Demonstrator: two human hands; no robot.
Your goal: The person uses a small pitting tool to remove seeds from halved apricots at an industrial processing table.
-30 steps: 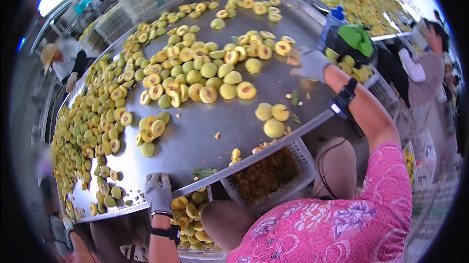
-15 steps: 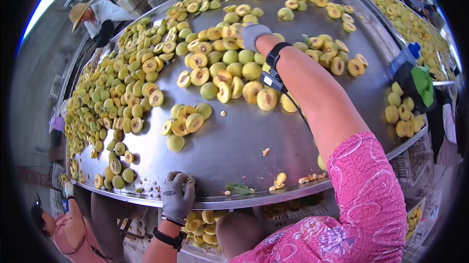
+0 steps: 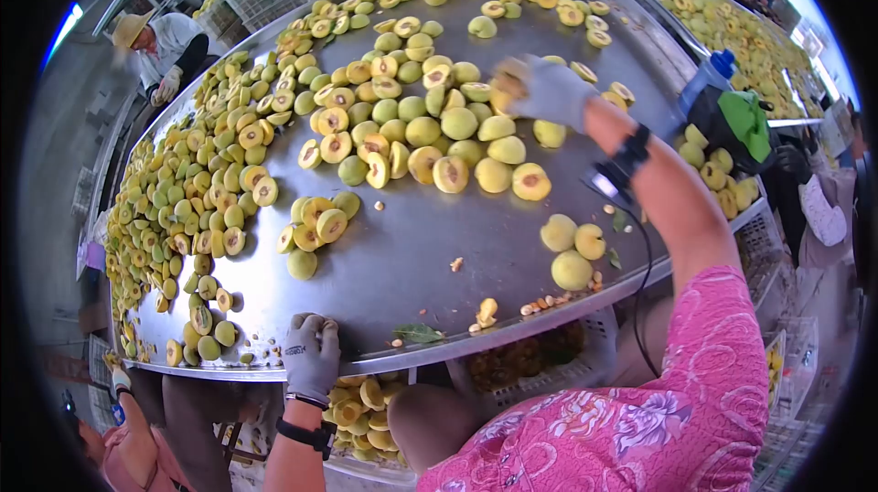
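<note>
My right hand, in a grey glove, is over the right side of the middle heap of halved peaches. Motion smears its fingers, and a blurred brownish-yellow peach half shows against their tips; whether they grip it I cannot make out. At the near rim of the metal table, my left hand rests in a grey glove with its fingers curled in. What lies inside those fingers is hidden. A green leaf and some loose pits lie along the rim to its right.
A large peach pile covers the table's left side. Three peach pieces lie near the right front. A blue bottle and a green bag stand at the right edge. Co-workers are around; crates sit below.
My right hand has moved right across the heap, and the peach pieces at the right front have come into view. The far-left co-worker's hands have drawn together. My left hand stays at the rim.
</note>
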